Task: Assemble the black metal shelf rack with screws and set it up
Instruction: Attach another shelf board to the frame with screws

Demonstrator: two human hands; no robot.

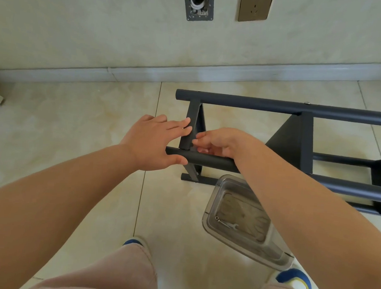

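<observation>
rack (298, 110) lying on its side, 1 o'clock | left hand (154, 142) flat, fingers straight, steadying the end shelf (192, 124) | right hand (216, 141) pinching something unseen at the joint | risk: shelf slips, screw misses hole

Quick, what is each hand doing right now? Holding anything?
Left hand: open, straight fingers resting on the shelf rack, thumb on its tube.
Right hand: fingers curled by the end bracket; whether they pinch anything cannot be told.
</observation>
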